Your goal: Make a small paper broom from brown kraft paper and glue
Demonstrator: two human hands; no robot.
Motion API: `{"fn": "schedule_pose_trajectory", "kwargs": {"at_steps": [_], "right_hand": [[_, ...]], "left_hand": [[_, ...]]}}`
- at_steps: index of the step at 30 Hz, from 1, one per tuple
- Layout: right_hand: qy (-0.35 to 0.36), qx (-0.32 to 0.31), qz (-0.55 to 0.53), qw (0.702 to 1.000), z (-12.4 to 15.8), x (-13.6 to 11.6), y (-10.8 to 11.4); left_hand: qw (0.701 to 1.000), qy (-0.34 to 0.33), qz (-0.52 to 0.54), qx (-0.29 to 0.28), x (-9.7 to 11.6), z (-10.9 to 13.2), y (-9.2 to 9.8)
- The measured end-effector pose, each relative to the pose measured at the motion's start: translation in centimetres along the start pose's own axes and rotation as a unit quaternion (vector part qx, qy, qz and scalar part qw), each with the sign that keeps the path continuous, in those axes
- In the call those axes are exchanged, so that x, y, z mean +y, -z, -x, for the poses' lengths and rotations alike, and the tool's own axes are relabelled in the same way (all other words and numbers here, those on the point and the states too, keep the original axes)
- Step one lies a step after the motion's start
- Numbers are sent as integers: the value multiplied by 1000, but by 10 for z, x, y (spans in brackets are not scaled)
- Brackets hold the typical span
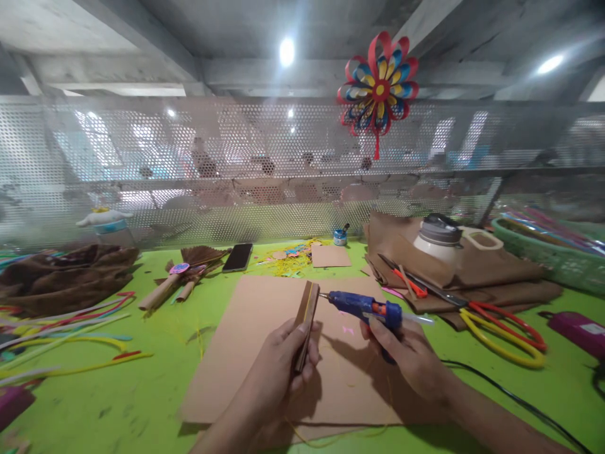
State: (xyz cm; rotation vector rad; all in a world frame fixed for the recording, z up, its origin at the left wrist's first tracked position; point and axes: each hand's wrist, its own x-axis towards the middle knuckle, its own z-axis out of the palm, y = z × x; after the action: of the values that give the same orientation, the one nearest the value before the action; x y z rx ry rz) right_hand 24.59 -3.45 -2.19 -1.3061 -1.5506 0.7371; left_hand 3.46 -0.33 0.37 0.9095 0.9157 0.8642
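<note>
My left hand (pixel 288 356) is closed round a narrow folded strip of brown paper or card (pixel 307 309), held tilted up over a sheet of tan cardboard (pixel 246 340). A thin yellow line, perhaps string, runs along the strip. In my right hand (pixel 411 356) is a blue hot glue gun (pixel 359 306), fingers wrapped round its handle. The nozzle points left and comes close to the strip's upper end; whether they touch I cannot tell. A clear glue stick (pixel 418 318) pokes out of the gun's back.
Scissors (pixel 501 321) lie right on brown paper (pixel 515 271), near a bottle (pixel 439 236) and green basket (pixel 543 252). A phone (pixel 237 257), paper scraps (pixel 288 255) and brown paper pieces (pixel 165 284) lie behind. Coloured strips (pixel 70 340) spread left. A black cord (pixel 510 384) runs right.
</note>
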Motion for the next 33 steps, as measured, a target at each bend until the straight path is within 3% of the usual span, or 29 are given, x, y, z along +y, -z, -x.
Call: {"fn": "schedule_pose_trajectory", "kwargs": {"at_steps": [8,13,22,33], "right_hand": [[10,3,-16,1000,-1,4,4],[-9,-8,-8,1000,-3,-4,3],[-34,-6,7,999,-9,6,4],[-2,-20,25,1000,-3,-1,2]], "left_hand": [[1000,-5,13,23,-1,-1,1],[1000,-6,1,-4,-4,-5,5],[1000,-11,1,-16,-4,-3,3],[1000,9,10,-12,-2,-1,1]]}}
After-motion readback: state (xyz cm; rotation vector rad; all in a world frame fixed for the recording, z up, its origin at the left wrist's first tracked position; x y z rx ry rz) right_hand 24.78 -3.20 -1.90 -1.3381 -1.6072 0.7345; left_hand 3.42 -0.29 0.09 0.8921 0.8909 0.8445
